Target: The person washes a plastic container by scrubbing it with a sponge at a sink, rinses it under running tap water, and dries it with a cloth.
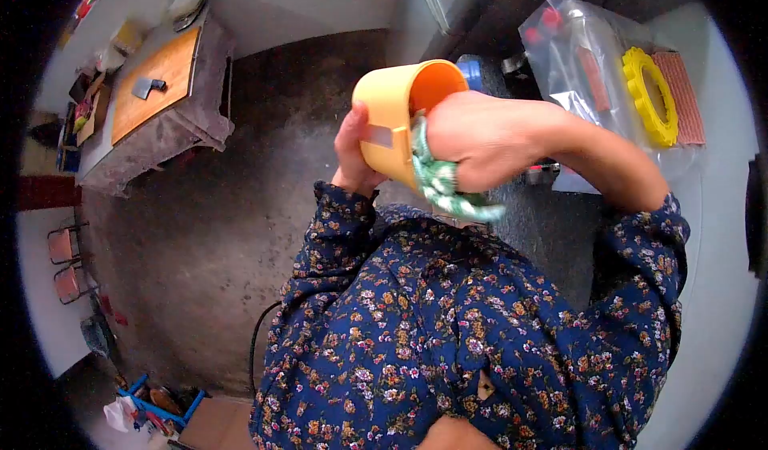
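A yellow round container (386,102) is tilted in front of my chest, its open mouth turned toward the right. My left hand (354,152) is closed around its left side, the thumb on the outer wall near a pale label. At the mouth, my right hand (490,136) is bunched around a green-and-white checked cloth (446,192) and reaches partly inside the rim. Some of the cloth hangs below the right hand, slightly blurred. The fingertips of the right hand and the container's bottom are hidden.
To the right, a clear plastic sheet (560,74) covers a worktop bearing a yellow scalloped ring (650,98) and a pink textured cloth (680,98). Across the floor, a cleaver (144,88) lies on a wooden board (164,74) on a cloth-covered table. A blue rack (164,410) stands lower left.
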{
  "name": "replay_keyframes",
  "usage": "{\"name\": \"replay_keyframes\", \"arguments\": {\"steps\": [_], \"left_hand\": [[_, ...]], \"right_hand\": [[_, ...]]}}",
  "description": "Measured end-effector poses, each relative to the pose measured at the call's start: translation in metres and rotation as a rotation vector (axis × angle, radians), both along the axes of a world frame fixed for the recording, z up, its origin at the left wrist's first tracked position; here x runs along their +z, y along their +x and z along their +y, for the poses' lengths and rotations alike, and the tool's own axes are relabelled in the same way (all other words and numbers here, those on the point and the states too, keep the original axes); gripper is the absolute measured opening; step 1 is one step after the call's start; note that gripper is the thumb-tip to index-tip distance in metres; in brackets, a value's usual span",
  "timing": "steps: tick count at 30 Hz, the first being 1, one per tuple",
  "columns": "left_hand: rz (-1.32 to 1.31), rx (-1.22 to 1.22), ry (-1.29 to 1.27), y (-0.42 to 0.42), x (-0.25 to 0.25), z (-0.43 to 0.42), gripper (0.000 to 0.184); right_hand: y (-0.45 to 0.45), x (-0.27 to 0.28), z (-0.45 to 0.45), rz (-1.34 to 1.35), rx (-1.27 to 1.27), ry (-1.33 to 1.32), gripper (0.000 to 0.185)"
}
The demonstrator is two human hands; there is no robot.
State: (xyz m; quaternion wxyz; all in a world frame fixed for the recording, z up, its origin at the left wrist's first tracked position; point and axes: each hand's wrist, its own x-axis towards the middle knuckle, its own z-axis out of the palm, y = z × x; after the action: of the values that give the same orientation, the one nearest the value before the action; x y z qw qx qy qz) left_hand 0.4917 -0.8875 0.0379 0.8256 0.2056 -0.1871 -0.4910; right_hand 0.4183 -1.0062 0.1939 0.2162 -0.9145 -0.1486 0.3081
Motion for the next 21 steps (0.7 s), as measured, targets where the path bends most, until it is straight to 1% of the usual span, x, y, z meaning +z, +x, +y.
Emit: {"name": "replay_keyframes", "arguments": {"steps": [1, 2, 3, 4, 6, 8, 10, 11, 12, 14, 16, 18, 19, 21], "left_hand": [[-0.019, 0.013, -0.044, -0.001, 0.000, 0.001, 0.071], [-0.018, 0.036, -0.058, -0.001, 0.001, 0.000, 0.073], [0.072, 0.113, 0.013, 0.003, 0.008, -0.002, 0.075], [0.147, 0.190, 0.048, 0.009, 0.011, -0.003, 0.075], [0.277, 0.262, -0.027, 0.024, 0.010, -0.006, 0.075], [0.359, 0.273, -0.122, 0.034, 0.003, -0.003, 0.075], [0.410, 0.267, -0.174, 0.035, -0.006, 0.001, 0.075], [0.428, 0.265, -0.193, 0.033, -0.009, 0.001, 0.075], [0.437, 0.261, -0.211, 0.032, -0.011, 0.000, 0.075], [0.457, 0.243, -0.235, 0.026, -0.016, 0.001, 0.076], [0.466, 0.219, -0.252, 0.022, -0.018, 0.000, 0.076], [0.463, 0.191, -0.257, 0.019, -0.018, -0.002, 0.076], [0.453, 0.177, -0.256, 0.017, -0.016, -0.004, 0.076], [0.436, 0.145, -0.258, 0.014, -0.013, -0.007, 0.076]], "right_hand": [[-0.006, 0.003, -0.003, 0.012, -0.023, 0.110, 0.023], [-0.014, -0.004, -0.012, 0.083, -0.042, 0.363, 0.029], [-0.030, -0.012, -0.024, 0.188, 0.018, 0.755, 0.033], [-0.036, -0.001, -0.016, 0.114, 0.069, 0.788, 0.034], [-0.060, 0.006, -0.029, -0.012, -0.014, 0.871, 0.037], [-0.108, 0.003, -0.049, -0.198, -0.686, 1.040, 0.040], [-0.143, -0.008, -0.069, -0.354, -1.346, 0.952, 0.046], [-0.147, -0.014, -0.082, -0.382, -1.454, 0.794, 0.051], [-0.154, -0.017, -0.089, -0.336, -1.485, 0.973, 0.043], [-0.161, -0.025, -0.087, -0.354, -1.594, 1.093, 0.037], [-0.160, -0.013, -0.076, -0.393, -1.338, 1.271, 0.051], [-0.173, -0.008, -0.063, -0.501, -1.401, 1.100, 0.059], [-0.184, -0.006, -0.055, -0.577, -1.574, 0.831, 0.061], [-0.180, -0.001, -0.044, -0.552, -1.402, 0.948, 0.063]]}}
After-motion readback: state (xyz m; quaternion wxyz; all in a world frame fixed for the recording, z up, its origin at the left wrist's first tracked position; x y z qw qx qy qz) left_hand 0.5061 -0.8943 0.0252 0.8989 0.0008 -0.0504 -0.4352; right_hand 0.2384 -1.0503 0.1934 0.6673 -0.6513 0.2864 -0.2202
